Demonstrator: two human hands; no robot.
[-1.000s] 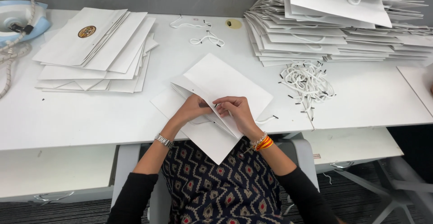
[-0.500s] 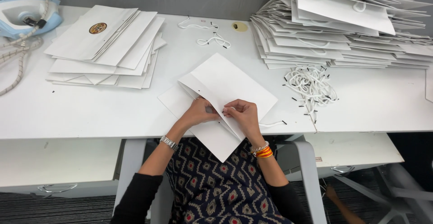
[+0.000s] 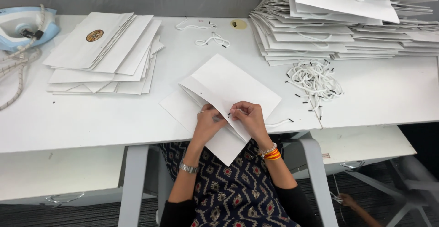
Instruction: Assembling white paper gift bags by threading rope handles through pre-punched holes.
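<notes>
Currently a flat white paper bag is lain at the near edge of the white table, its lower corner hanging past the edge over the lap. It is pressed by the left hand, fingers curled on its open fold, while the right hand is pinched on a thin white cord at a punched hole; both are closed on their work. Should the cord be tugged hard, the paper round the hole could be torn, and the overhanging bag could be slid off the table if the left hand's pressure were eased. At far left an iron with its braided cable is seen, then a fanned stack of flat bags. Loose handle cords are scattered farther off. To the right, a tangle of cords is lain near a tall pile of finished bags, which could be snagged by a reaching sleeve.
</notes>
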